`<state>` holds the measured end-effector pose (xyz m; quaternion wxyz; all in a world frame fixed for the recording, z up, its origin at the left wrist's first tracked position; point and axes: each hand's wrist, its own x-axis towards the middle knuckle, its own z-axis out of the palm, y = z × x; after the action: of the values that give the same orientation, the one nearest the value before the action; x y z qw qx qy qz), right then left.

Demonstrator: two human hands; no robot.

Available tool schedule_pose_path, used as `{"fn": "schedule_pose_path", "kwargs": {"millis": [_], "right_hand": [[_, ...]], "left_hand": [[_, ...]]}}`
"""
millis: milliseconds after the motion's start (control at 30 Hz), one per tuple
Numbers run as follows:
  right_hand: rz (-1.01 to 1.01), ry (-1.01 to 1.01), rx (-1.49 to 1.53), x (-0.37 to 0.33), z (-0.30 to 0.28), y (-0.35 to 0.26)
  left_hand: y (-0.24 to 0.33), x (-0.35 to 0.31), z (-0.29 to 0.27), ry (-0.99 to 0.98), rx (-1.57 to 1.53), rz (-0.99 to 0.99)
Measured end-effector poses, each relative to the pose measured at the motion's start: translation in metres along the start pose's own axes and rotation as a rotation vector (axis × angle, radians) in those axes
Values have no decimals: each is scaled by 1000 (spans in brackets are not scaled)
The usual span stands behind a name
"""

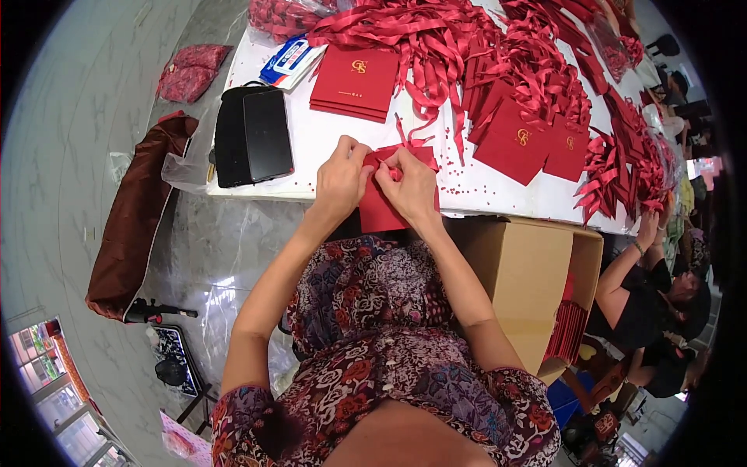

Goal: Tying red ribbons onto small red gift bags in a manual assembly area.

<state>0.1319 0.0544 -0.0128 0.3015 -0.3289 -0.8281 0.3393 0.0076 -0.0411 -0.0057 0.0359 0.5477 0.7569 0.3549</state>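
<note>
At the table's front edge, a flat red pouch (380,213) lies between my hands, its lower part hanging over my lap. My left hand (341,179) is closed, fingertips pinched at the pouch's upper left edge. Opposite it, my right hand (410,185) has its thumb and fingers pressed together on a red ribbon (394,173) at the pouch's top. The exact spot where the fingertips meet is partly hidden. More ribbon trails off the far side of the pouch onto the table.
A stack of red pouches (354,82), a black phone (267,134) and a wipes packet (292,62) lie on the white table (311,167). Ribboned pouches (510,140) pile up at the right. A cardboard box (533,280) stands right of my lap; another person (642,303) works beyond it.
</note>
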Motion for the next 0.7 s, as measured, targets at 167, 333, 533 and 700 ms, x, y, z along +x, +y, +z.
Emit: {"fn": "schedule_pose_path", "kwargs": {"millis": [167,333,533,700], "right_hand": [[36,-73,-18,1,-4,2],[-138,81,-31,-5,5,7],[-215,150,-33,-12,13,7],[-204,109,-58,-10,9,6]], "left_hand": [[1,2,3,23,-78,-15],[4,7,6,-2,-114,-30],[1,7,7,-30,-229,-95],[8,6,11,13,-275,-99]]}}
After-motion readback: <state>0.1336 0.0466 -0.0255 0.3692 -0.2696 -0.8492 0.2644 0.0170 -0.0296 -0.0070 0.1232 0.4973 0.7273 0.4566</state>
